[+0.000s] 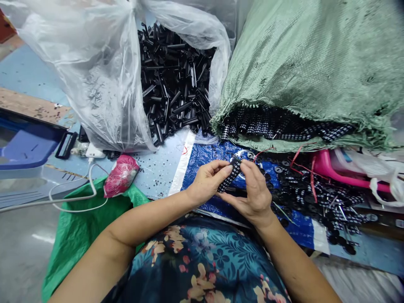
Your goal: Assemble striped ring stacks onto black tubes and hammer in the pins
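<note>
Between my hands is a small black tube with rows of pale square marks (229, 176), held at a slant over a blue and white plastic sheet (202, 158). My left hand (208, 179) pinches its upper left side between thumb and fingers. On the other side, my right hand (254, 191) has its fingertips at the top end and its thumb under the lower end. More tubes of the same look lie in the mouth of a green woven sack (303, 80). Loose ones, mixed with black discs and metal pins, form a pile (331, 198) right of my right hand.
A clear plastic bag (107, 84) spills black plastic handle-like parts (176, 84) at the back. A pink tray (334, 168) stands at right. To the left are a pink wrapped bundle (121, 176), a white cable (93, 181), a green bag (78, 235) and a blue bin (31, 145).
</note>
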